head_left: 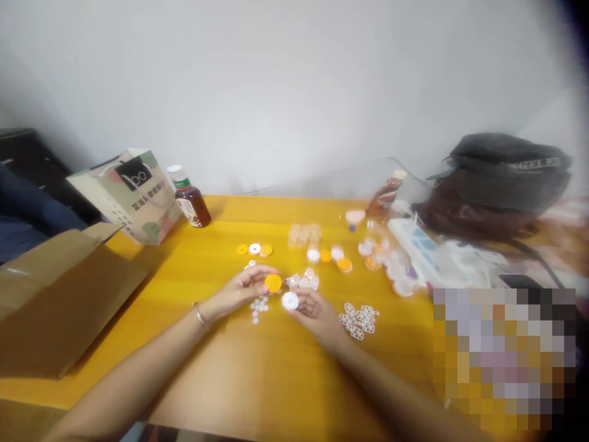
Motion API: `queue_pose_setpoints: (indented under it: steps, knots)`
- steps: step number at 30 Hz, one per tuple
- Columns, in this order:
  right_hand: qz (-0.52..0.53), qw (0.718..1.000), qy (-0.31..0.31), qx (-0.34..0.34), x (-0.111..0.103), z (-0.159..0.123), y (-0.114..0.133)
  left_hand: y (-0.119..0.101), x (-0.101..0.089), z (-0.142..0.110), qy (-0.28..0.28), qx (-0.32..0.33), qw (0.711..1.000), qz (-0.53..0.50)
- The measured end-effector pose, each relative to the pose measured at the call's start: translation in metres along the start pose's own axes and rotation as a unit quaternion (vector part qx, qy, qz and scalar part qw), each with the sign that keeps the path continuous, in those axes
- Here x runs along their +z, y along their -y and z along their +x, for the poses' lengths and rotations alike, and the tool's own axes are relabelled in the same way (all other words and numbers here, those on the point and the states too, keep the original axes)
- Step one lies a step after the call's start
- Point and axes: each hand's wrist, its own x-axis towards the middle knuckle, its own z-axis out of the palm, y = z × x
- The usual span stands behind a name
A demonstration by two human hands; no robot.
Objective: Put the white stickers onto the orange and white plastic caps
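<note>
My left hand point(251, 285) is closed on an orange round disc point(273, 283) with a small hole at its centre. Pinched in my right hand point(317, 310) is a white round disc point(290, 301), held just below and to the right of the orange one; the two are apart. White spoked-wheel pieces point(309, 279) lie on the table behind my right hand, partly covered by it. More such white wheel pieces point(359, 319) are piled to its right. Several small white discs point(260, 304) lie below my left hand.
Orange and white discs point(254, 248) lie farther back, with more discs point(325, 256) to their right. Clear cups point(304, 234) stand behind them. A brown bottle point(193, 205), paper bag point(147, 196) and cardboard box point(64, 301) are left; a black bag point(501, 184) is right.
</note>
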Motion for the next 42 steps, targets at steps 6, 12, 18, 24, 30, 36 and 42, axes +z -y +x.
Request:
queue_pose_setpoints:
  steps: [6,12,18,24,30,36,42]
  knots:
    - [-0.008,1.000,-0.009,-0.017,0.001,-0.002,0.001,0.004,0.002,0.001,0.007,-0.014,0.998,0.057]
    - [-0.019,0.999,-0.009,-0.029,0.002,-0.003,0.001,0.001,0.005,-0.001,0.011,-0.019,0.997,0.077]
    - [-0.046,0.998,-0.017,-0.036,0.001,-0.003,-0.001,-0.001,0.010,-0.002,0.010,-0.023,0.994,0.105]
    - [-0.063,0.997,-0.027,-0.036,0.001,-0.003,0.001,-0.001,0.014,-0.002,0.012,0.006,0.988,0.151]
    - [-0.080,0.996,-0.022,-0.038,0.001,-0.003,0.002,0.000,0.019,-0.003,-0.006,0.043,0.969,0.243]
    - [-0.087,0.994,-0.007,-0.062,0.002,-0.005,0.001,-0.006,0.036,-0.010,0.001,0.117,0.899,0.423]
    - [-0.099,0.992,-0.007,-0.076,0.003,-0.007,0.002,-0.005,0.041,-0.013,0.010,0.136,0.855,0.500]
